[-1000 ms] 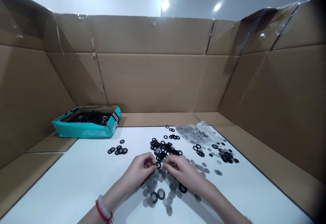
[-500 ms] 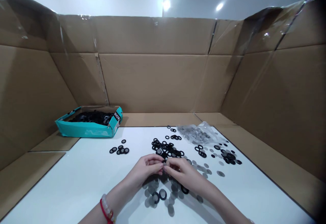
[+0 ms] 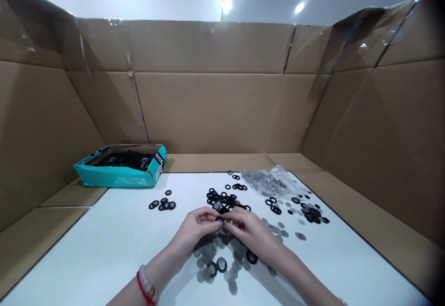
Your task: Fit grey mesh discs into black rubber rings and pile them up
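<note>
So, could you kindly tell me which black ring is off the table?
The black ring held between the left hand and right hand; the others lie on the white table.

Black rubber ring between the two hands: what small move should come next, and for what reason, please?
Probably press a loose grey mesh disc into the black rubber ring pinched by the left hand and right hand. Fingers hide its centre, so this is uncertain, but a nearby ring shows a grey centre.

A carton (image 3: pixel 118 179) sits left of the rubber washers (image 3: pixel 224 199) (a bag (image 3: pixel 266 181) behind them).
</note>
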### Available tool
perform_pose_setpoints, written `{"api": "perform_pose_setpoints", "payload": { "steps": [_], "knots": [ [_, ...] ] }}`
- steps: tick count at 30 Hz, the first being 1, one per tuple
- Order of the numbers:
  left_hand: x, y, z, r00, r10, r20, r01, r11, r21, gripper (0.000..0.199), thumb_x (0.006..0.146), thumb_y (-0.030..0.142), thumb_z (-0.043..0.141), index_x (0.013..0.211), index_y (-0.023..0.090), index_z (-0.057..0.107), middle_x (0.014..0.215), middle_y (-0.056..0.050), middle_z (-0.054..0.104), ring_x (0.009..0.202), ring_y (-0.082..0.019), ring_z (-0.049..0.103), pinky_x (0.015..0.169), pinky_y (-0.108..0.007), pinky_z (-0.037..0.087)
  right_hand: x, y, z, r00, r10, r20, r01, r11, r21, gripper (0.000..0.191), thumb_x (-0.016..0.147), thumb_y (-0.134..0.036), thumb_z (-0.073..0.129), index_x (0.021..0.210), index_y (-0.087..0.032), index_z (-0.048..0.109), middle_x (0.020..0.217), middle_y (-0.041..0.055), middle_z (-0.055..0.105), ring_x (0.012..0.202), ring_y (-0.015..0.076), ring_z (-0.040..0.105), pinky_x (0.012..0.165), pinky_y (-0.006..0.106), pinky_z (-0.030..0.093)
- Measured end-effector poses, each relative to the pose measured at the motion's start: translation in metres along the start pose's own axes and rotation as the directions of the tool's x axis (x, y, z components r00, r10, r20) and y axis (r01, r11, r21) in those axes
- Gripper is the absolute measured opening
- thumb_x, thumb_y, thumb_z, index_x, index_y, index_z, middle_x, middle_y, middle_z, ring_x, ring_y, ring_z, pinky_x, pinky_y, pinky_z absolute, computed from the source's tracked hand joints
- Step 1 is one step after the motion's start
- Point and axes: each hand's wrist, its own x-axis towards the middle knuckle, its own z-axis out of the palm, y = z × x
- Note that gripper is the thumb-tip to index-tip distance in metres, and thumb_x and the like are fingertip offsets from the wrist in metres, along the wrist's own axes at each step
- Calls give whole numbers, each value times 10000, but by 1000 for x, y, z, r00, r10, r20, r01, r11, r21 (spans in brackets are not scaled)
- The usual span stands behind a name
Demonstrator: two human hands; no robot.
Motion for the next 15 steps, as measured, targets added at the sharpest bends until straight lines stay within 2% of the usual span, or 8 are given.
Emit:
{"api": "perform_pose_setpoints", "payload": {
  "steps": [4,9,15],
  "knots": [
    [-1,-2,3,999,-13,-40,13,1000,19,368,550,284,840,817,146,627,672,13,621,606,-119,596,659,-259,464,1,-1,4,1000,-9,-1,9,989,149,269,940,-315,457,862,-192,683,812,42,651,751,167,580,656,273,429],
    [-2,-2,6,997,23,-79,-14,994,112,361,546,265,831,801,154,601,687,10,613,655,-127,597,675,-251,456,2,6,14,997,40,-64,-27,980,197,179,852,-309,556,749,-176,618,694,9,597,653,145,538,594,257,407],
    [-4,7,7,998,28,-57,-21,993,119,353,576,284,808,821,163,583,730,8,600,711,-138,586,732,-284,464,3,6,16,994,82,-72,-57,951,305,290,853,-417,525,693,-176,552,643,-4,510,600,131,468,559,256,359]
  ]
}}
